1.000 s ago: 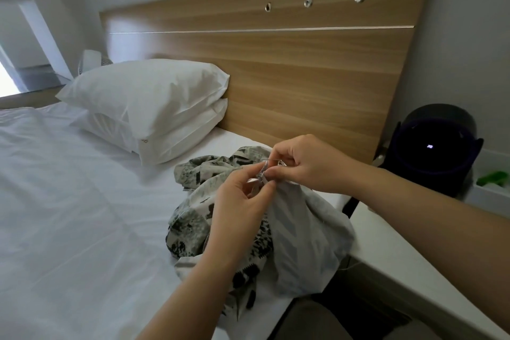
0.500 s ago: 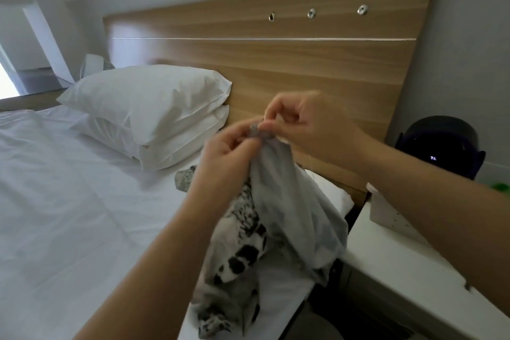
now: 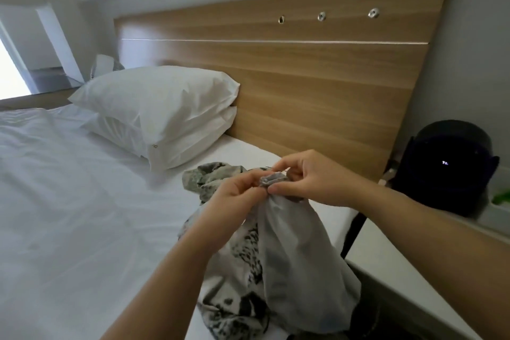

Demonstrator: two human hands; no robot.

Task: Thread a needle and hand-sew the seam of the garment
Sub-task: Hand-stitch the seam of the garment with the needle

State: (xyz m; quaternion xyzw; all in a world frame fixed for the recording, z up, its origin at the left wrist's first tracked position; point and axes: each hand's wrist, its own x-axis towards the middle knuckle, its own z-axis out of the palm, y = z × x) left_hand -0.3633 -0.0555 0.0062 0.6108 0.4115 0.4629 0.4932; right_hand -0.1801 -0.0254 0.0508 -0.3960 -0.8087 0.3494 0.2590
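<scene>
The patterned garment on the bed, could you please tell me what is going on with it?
A person holds it up with both hands. The left hand and the right hand each pinch a bunched grey edge of the patterned garment, side by side. The rest hangs down onto the bed. The stitching itself is too small to see.

Single head-worn view, aimed forward and down at close range; bed [image 3: 69,201] framed at 8 o'clock, headboard [image 3: 303,85] at 12 o'clock.
</scene>
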